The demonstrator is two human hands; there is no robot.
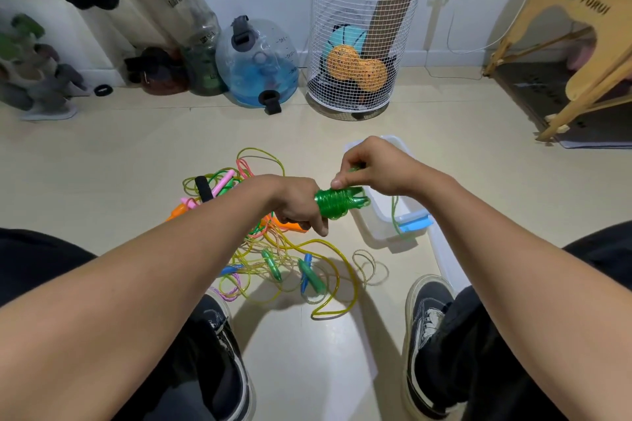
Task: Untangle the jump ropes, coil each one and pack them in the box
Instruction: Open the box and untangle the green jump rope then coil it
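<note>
My left hand [301,207] is curled round the green coil [337,203], fingers wrapped over its near end so the turns cannot spring loose. My right hand [372,169] sits just above the coil's far end, fingertips pinching the green cord where it comes off the last turn — a thin tail [395,215] hangs from there down over the box [379,229], which stands open on the floor directly under my hands, with a blue clip at its near rim.

This cord looks like glossy plastic tubing: light, springy, a bit slick. I judge it will want to unwind the moment the grip slackens, so the coil is best held across all its turns at once, not by one loop. The loose tail is the part to tuck or wrap last; taken near its end it will flop, taken close to the coil it should obey.

The pile [273,249] of other ropes lies on the floor between my shoes and the box — yellow, pink and clear cords looped through one another, with green, blue, orange and pink handles among them. Handles are the stiff parts and the sensible place to take hold when drawing one rope free; pulling mid-cord would likely tighten the snarl. None of it looks fragile or heavy.
</note>
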